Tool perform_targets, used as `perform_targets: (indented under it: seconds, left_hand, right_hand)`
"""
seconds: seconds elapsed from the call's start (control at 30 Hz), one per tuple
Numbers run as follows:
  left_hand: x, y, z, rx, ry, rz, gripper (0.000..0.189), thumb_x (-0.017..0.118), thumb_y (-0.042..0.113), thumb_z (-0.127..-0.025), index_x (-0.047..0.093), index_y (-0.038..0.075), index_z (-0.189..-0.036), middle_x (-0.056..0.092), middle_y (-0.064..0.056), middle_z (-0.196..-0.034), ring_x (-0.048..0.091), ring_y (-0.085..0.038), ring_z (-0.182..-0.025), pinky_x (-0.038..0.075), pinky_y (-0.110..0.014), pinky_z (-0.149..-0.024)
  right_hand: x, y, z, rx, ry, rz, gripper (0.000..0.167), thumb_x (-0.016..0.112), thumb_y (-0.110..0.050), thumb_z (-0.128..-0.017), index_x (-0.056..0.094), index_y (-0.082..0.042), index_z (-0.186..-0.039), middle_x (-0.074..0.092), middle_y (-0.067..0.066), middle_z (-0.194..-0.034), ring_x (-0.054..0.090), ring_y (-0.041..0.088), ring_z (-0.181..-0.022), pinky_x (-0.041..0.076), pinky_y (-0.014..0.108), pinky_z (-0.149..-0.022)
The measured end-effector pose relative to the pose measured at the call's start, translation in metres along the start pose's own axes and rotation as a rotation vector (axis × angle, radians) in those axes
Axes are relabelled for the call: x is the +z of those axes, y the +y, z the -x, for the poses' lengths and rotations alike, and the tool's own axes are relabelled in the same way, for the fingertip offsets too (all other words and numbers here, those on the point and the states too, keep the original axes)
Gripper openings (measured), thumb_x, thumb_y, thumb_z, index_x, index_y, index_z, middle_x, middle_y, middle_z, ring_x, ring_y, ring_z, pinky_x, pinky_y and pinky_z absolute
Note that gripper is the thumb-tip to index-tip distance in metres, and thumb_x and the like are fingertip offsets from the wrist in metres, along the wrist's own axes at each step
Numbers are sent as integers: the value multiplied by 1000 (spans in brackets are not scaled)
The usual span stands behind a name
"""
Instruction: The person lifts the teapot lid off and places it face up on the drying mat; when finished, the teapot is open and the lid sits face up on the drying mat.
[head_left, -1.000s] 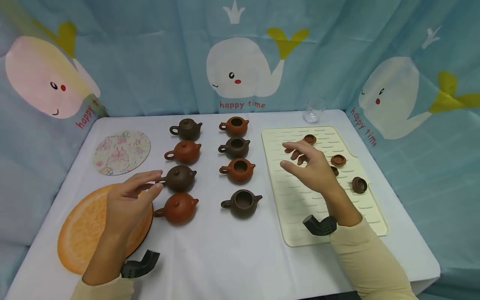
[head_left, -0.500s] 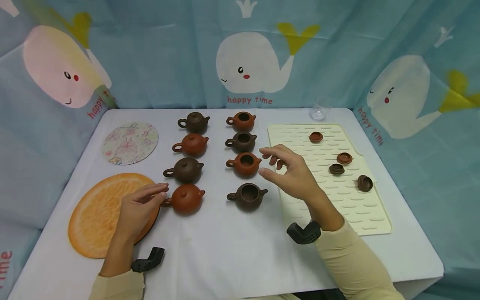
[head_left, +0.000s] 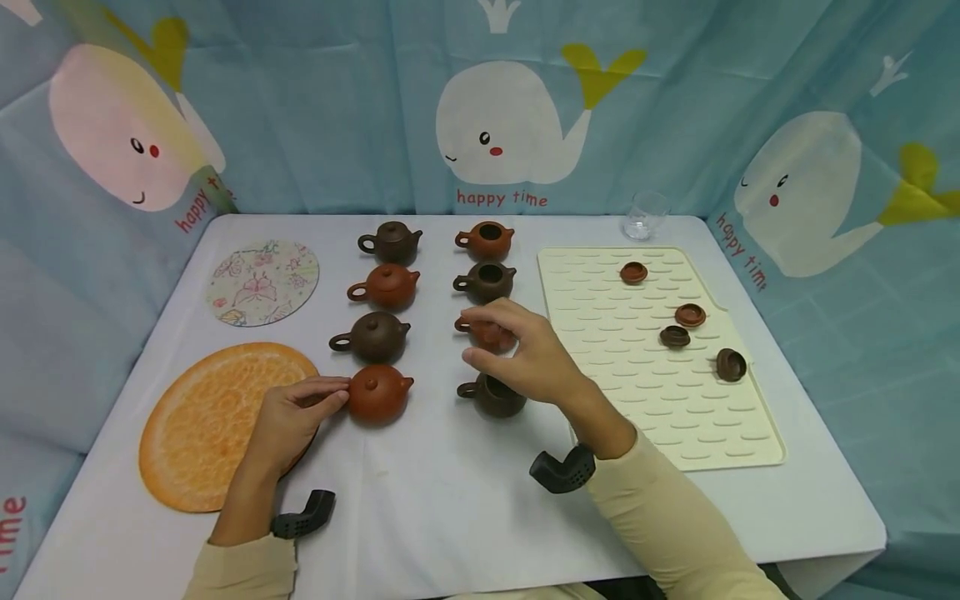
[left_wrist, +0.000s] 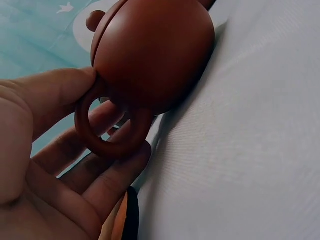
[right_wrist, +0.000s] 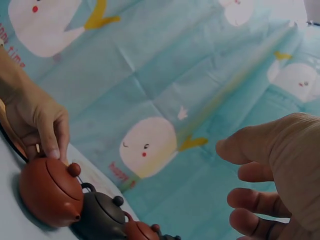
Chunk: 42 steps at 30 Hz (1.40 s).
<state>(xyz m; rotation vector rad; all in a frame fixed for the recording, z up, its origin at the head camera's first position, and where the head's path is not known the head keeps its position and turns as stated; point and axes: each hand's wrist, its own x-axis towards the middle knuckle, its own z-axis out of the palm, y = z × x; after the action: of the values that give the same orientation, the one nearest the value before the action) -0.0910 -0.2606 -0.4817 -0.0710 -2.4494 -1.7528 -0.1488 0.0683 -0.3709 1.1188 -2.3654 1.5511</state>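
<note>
My left hand [head_left: 294, 417] pinches the handle [left_wrist: 112, 145] of the nearest reddish-brown lidded teapot [head_left: 381, 400], thumb on top and fingers round behind the loop. The teapot is on the white cloth, its spout pointing right. My right hand [head_left: 528, 354], fingers relaxed and spread from the thumb, hovers with nothing in it over the front of the lidless row. It partly covers a reddish lidless teapot [head_left: 489, 335] and a dark lidless teapot [head_left: 495, 403]. Directly behind the held teapot stands a dark lidded teapot [head_left: 378, 337].
Further back in the two rows are a reddish lidded teapot [head_left: 390, 287] and a dark lidless teapot [head_left: 489, 282]. Several loose lids, one a dark lid [head_left: 731, 365], lie on a cream mat [head_left: 622, 367]. An orange round mat [head_left: 202, 450] and a clear glass [head_left: 643, 218] are also there.
My left hand has come forward and right from beside the dark teapot to the front reddish teapot's handle and taken hold of it. My right hand has moved left from the cream mat.
</note>
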Motion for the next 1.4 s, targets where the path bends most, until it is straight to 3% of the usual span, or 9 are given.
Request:
perform_targets:
  seconds: [0.3, 0.67, 0.83, 1.0, 1.23, 1.4]
  left_hand:
    - [-3, -2, -1, -22, -23, 10, 24, 75, 14, -86, 74, 0, -105, 69, -9, -108, 59, -10, -106, 47, -18, -85]
    - [-1, -7, -4, -15, -31, 31, 24, 75, 14, -86, 74, 0, -106, 69, -9, -109, 59, -13, -107, 48, -19, -85]
    - [-1, -7, -3, -2, -31, 26, 23, 74, 13, -86, 74, 0, -105, 69, -9, -108, 59, -12, -106, 48, -19, -85]
    - [-2, -8, -1, 7, -21, 18, 21, 74, 10, -86, 74, -1, -104, 70, -9, -107, 60, -11, -104, 48, -19, -84]
    - [-3, -10, 0, 15, -24, 54, 20, 73, 6, -86, 73, -5, -103, 69, -16, -107, 61, -11, -103, 48, -19, -85]
    - [-3, -11, 1, 0, -26, 55, 21, 73, 8, -86, 73, -4, -104, 69, -13, -107, 61, -10, -103, 48, -19, -85]
  right_hand:
    - [31, 6, -12, -32, -54, 15, 39, 77, -10, -82, 66, -5, -119, 61, -1, -98, 56, 14, -82, 47, 27, -67]
    - [75, 13, -29, 14, -194, 62, 36, 75, -11, -85, 66, -5, -119, 62, 2, -96, 54, 12, -79, 51, 33, -69]
    - [94, 20, -36, 13, -251, 83, 34, 74, -11, -86, 66, -3, -118, 62, 6, -94, 55, 14, -81, 49, 25, -70]
    - [110, 26, -41, 8, -315, 160, 34, 73, -14, -87, 66, -2, -118, 61, 2, -94, 54, 11, -83, 43, 16, -71]
    - [121, 26, -47, 38, -402, 280, 33, 71, -18, -88, 68, -5, -118, 59, -1, -95, 52, 6, -84, 41, 16, -73]
    - [124, 19, -51, 31, -466, 397, 23, 70, -22, -90, 73, -12, -110, 59, -4, -95, 52, 6, -85, 41, 18, -76]
